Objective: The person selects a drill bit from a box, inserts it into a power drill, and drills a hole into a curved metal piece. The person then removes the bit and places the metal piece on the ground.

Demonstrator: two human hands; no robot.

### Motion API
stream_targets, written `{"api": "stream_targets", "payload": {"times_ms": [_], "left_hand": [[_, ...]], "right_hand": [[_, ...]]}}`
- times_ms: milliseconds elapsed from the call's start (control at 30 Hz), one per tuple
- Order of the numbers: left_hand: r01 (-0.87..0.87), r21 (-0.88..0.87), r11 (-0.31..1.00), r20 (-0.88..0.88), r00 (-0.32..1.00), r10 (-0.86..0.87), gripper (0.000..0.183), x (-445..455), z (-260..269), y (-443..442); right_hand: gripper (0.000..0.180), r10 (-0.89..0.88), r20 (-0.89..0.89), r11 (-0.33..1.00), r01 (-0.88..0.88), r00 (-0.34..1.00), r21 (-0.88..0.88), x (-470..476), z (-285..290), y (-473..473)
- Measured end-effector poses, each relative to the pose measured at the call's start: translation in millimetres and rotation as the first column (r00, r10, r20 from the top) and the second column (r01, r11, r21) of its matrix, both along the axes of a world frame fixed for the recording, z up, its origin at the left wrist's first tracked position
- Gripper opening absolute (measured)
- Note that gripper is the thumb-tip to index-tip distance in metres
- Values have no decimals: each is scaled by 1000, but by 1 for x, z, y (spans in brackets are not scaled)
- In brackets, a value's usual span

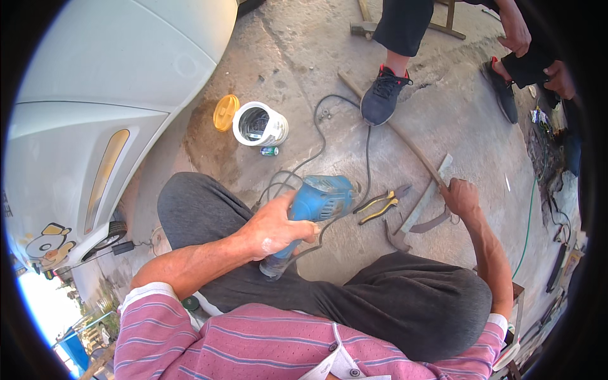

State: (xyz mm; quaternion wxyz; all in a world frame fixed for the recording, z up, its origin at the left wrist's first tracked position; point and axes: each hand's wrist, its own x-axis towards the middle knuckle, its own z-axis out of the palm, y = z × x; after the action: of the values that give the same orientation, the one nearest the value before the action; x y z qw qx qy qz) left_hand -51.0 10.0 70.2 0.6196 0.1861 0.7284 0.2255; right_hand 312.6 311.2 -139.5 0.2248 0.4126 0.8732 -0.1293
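Observation:
My left hand (275, 223) is wrapped around a blue corded power tool (323, 197), held over my lap; its working end is blurred. My right hand (460, 197) grips the lower end of a long wooden handle (411, 145). Beside that hand, a curved metal blade (430, 225) lies low over the concrete; how it joins the handle is hidden. A flat metal strip (424, 197) passes under the handle, and a hooked metal piece (398, 239) is at its near end. Between my hands lie pliers (382, 204) with yellow-and-black grips.
Another person's shoe (384, 95) rests over the wooden handle, and their hand (515, 35) shows at upper right. A white bucket (278, 126) with a yellow lid (226, 112) stands near a small can (269, 151). A hammer (363, 29), a cord (324, 137) and a white vehicle (142, 61) surround me.

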Motion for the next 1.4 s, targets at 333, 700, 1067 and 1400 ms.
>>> {"api": "stream_targets", "payload": {"times_ms": [333, 700, 1067, 1400], "left_hand": [[12, 38, 999, -12, 1000, -11, 70, 0, -3, -2], [-16, 54, 998, 5, 1000, 16, 68, 2, -5, -3], [-1, 11, 1000, 43, 999, 1, 69, 0, -4, 2], [20, 31, 999, 44, 999, -21, 68, -2, 0, 2]], "right_hand": [[41, 338, 35, 937, -340, 940, 84, 1, -3, 4], [25, 146, 144, 988, -150, 979, 21, -12, 7, -1], [34, 141, 152, 990, -143, 978, 2, -17, 5, 2], [25, 220, 91, 975, -221, 971, -3, -10, -1, 8]]}}
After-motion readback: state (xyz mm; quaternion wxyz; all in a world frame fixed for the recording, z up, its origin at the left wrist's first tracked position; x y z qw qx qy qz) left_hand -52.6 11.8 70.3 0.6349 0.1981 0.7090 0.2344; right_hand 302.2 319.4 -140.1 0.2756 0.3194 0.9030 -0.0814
